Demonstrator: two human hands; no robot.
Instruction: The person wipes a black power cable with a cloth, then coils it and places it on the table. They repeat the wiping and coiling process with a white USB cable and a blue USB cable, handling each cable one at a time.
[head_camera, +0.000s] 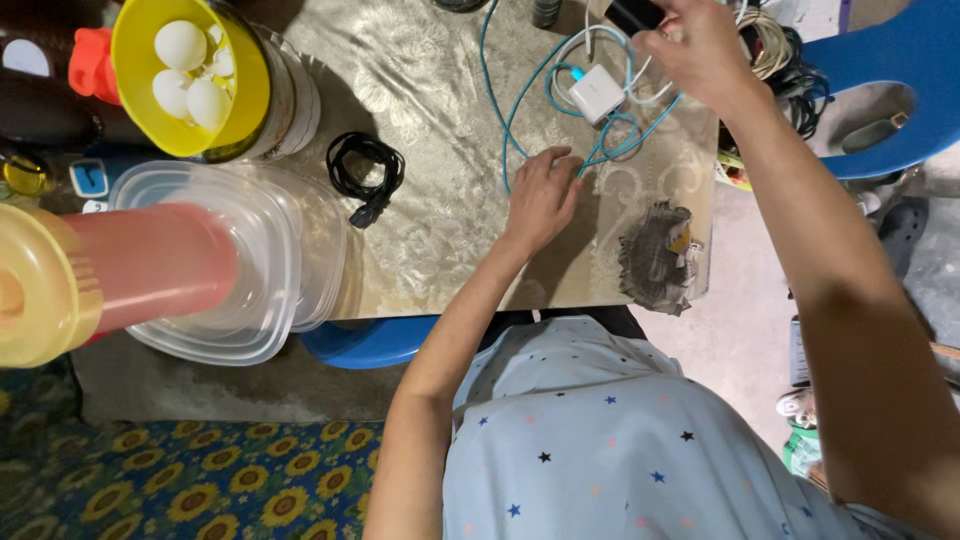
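The red tumbler (130, 270) looms nearest. Beyond it, the left hand (540, 195) pinches the blue cable (510, 110) against the table (430, 240), while the right hand (700, 45) grips a black plug (635, 14). The white charger (597, 93) lies between the fingers; untangling wants slack, gentle pulls.

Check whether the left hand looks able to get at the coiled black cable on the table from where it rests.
Probably yes: the left hand rests on the teal cable, with only bare tablecloth between it and the coiled black cable.
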